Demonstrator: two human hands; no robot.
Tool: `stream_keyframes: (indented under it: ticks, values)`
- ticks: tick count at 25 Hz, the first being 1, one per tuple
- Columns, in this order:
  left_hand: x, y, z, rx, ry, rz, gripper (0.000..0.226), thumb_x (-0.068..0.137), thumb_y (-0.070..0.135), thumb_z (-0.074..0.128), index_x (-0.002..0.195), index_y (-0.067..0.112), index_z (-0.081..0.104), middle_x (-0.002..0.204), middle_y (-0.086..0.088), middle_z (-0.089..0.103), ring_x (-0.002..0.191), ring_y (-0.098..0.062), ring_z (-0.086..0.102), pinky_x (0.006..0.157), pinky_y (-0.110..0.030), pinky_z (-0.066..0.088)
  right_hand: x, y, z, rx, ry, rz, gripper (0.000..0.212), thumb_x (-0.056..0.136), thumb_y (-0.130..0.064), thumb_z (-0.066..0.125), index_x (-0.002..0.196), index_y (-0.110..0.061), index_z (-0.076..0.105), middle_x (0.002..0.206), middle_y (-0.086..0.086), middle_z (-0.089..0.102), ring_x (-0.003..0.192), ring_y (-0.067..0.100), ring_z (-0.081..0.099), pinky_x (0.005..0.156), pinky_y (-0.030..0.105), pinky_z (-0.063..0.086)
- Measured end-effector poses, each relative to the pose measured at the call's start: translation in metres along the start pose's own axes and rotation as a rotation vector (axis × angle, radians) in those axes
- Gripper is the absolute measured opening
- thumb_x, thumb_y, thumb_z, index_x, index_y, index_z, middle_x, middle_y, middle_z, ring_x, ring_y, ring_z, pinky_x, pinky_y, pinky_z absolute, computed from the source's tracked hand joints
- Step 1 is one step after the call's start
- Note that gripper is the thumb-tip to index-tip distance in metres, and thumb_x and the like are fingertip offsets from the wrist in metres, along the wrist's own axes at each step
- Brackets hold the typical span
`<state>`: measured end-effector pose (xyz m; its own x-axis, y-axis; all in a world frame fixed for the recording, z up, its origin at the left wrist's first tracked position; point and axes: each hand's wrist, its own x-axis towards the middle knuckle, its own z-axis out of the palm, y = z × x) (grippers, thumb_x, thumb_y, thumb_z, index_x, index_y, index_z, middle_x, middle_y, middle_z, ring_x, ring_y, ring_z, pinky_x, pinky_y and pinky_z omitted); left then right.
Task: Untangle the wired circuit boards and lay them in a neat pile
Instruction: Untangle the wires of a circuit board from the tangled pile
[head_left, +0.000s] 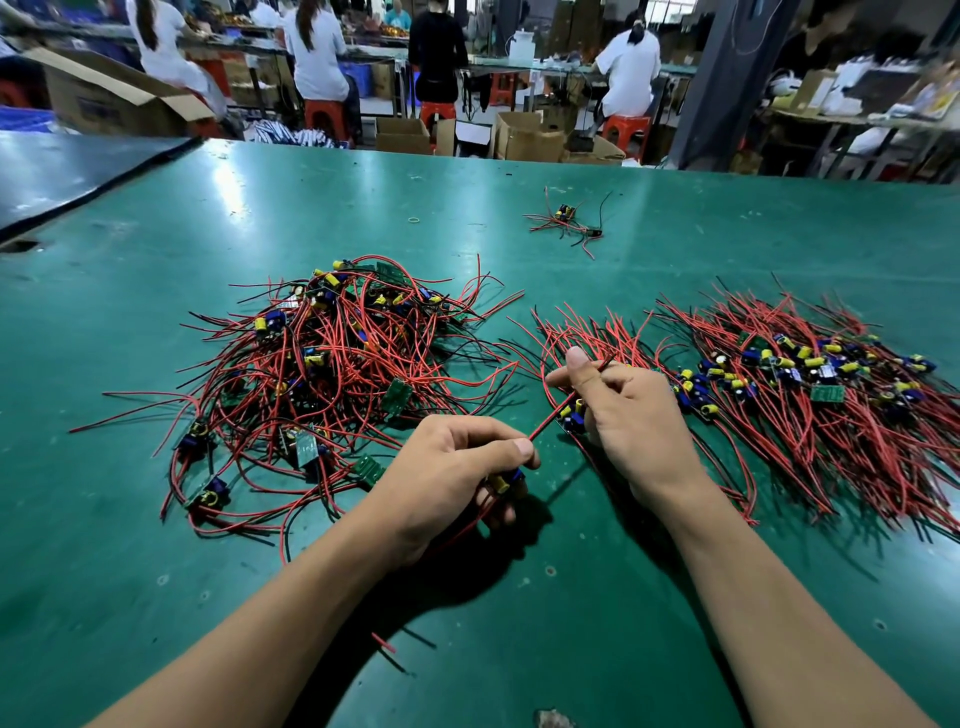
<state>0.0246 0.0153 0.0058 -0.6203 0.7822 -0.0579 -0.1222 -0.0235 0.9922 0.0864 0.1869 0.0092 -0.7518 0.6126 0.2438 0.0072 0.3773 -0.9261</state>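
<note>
Left hand (457, 467), closest in, gripped a circuit board (501, 483); right hand (628, 415) pinched a red wire (550, 422) between tangled heap (332, 364) and neat pile (805, 374). It wanted a slow, straight draw, no yanking.

red wires (332, 358), green table (675, 218), yellow/blue caps (779, 362)

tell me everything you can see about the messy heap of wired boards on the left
The tangled heap of wired circuit boards is a loose mound of thin red and black wires looping and crossing every way, with small green boards and yellow and blue cylindrical components caught among them. It rests on the green table mat, up and left of the left hand; stray wire ends splay outward.
</note>
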Motion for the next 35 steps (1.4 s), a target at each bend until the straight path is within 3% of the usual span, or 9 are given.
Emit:
stream_keyframes:
  ticks: [2, 5, 12, 14, 17, 21, 24, 26, 35]
  values:
    - [0.001, 0.0, 0.0, -0.009, -0.01, 0.003, 0.018, 0.09, 0.006, 0.062, 0.075, 0.005, 0.071, 0.056, -0.01, 0.057, 0.041, -0.021, 0.052, 0.041, -0.02, 0.041, 0.001, -0.003, 0.003, 0.305, 0.014, 0.154, 0.042, 0.1, -0.042, 0.055, 0.079, -0.011, 0.075, 0.049, -0.006, 0.035, 0.038, 0.007, 0.029, 0.039, 0.019, 0.027]
    - [0.0, 0.0, -0.003, -0.014, -0.021, 0.006, 0.017, 0.089, 0.008, 0.063, 0.075, 0.006, 0.072, 0.057, -0.009, 0.057, 0.042, -0.022, 0.052, 0.042, -0.021, 0.042, 0.003, -0.012, 0.002, 0.749, -0.075, 0.44, 0.05, 0.101, -0.046, 0.048, 0.072, -0.012, 0.072, 0.058, -0.006, 0.034, 0.034, 0.003, 0.022, 0.034, 0.016, 0.018]
    - [0.0, -0.001, -0.005, -0.024, 0.006, 0.008, 0.016, 0.088, 0.009, 0.064, 0.075, 0.008, 0.074, 0.057, -0.011, 0.058, 0.043, -0.022, 0.052, 0.043, -0.022, 0.043, 0.001, -0.019, -0.007, 1.13, -0.315, 0.617, 0.041, 0.091, -0.043, 0.052, 0.063, -0.017, 0.069, 0.066, -0.007, 0.049, 0.047, 0.008, 0.012, 0.043, 0.018, 0.016]
    - [0.001, -0.002, -0.005, -0.042, 0.033, 0.008, 0.017, 0.088, 0.007, 0.064, 0.075, 0.008, 0.074, 0.056, -0.01, 0.058, 0.042, -0.021, 0.052, 0.043, -0.022, 0.043, 0.001, -0.016, -0.002, 1.089, -0.299, 0.586, 0.044, 0.093, -0.049, 0.051, 0.078, -0.015, 0.077, 0.061, -0.008, 0.04, 0.043, 0.005, 0.013, 0.041, 0.016, 0.016]
    - [0.002, -0.004, -0.004, -0.057, 0.095, 0.018, 0.017, 0.089, 0.006, 0.063, 0.075, 0.005, 0.073, 0.056, -0.007, 0.058, 0.043, -0.023, 0.052, 0.044, -0.023, 0.045, -0.005, -0.011, 0.009, 0.704, -0.325, 0.439, 0.052, 0.086, -0.059, 0.056, 0.101, -0.013, 0.076, 0.059, -0.007, 0.033, 0.04, 0.003, 0.022, 0.038, 0.016, 0.019]
    - [0.004, -0.004, -0.002, -0.092, 0.121, 0.048, 0.016, 0.091, 0.002, 0.06, 0.077, -0.004, 0.067, 0.074, 0.0, 0.069, 0.048, -0.018, 0.052, 0.043, -0.025, 0.048, -0.021, -0.005, 0.027, 0.472, -0.427, 0.341, 0.037, 0.085, -0.045, 0.073, 0.096, -0.01, 0.079, 0.067, 0.007, 0.068, 0.056, 0.018, 0.06, 0.051, 0.025, 0.049]
    - [0.002, -0.001, -0.002, -0.045, 0.115, 0.032, 0.019, 0.09, 0.003, 0.061, 0.073, 0.004, 0.069, 0.062, -0.013, 0.06, 0.043, -0.02, 0.051, 0.041, -0.022, 0.045, -0.015, -0.004, 0.026, 0.426, -0.301, 0.323, 0.031, 0.086, -0.043, 0.072, 0.088, -0.014, 0.08, 0.044, -0.005, 0.042, 0.036, 0.007, 0.036, 0.039, 0.016, 0.03]
    - [0.001, -0.001, -0.003, -0.009, 0.088, 0.03, 0.02, 0.09, 0.005, 0.061, 0.072, 0.007, 0.07, 0.057, -0.011, 0.057, 0.044, -0.022, 0.051, 0.043, -0.022, 0.044, -0.009, -0.002, 0.022, 0.473, -0.202, 0.324, 0.029, 0.083, -0.043, 0.07, 0.081, -0.016, 0.08, 0.047, -0.007, 0.026, 0.036, 0.006, 0.021, 0.037, 0.016, 0.019]
    - [0.0, 0.001, -0.003, 0.022, -0.02, 0.013, 0.018, 0.089, 0.006, 0.063, 0.073, 0.005, 0.068, 0.056, -0.01, 0.057, 0.042, -0.022, 0.053, 0.043, -0.022, 0.043, 0.001, -0.003, 0.014, 0.677, 0.084, 0.327, 0.033, 0.083, -0.04, 0.07, 0.071, -0.01, 0.071, 0.048, -0.008, 0.031, 0.034, 0.003, 0.02, 0.033, 0.016, 0.018]
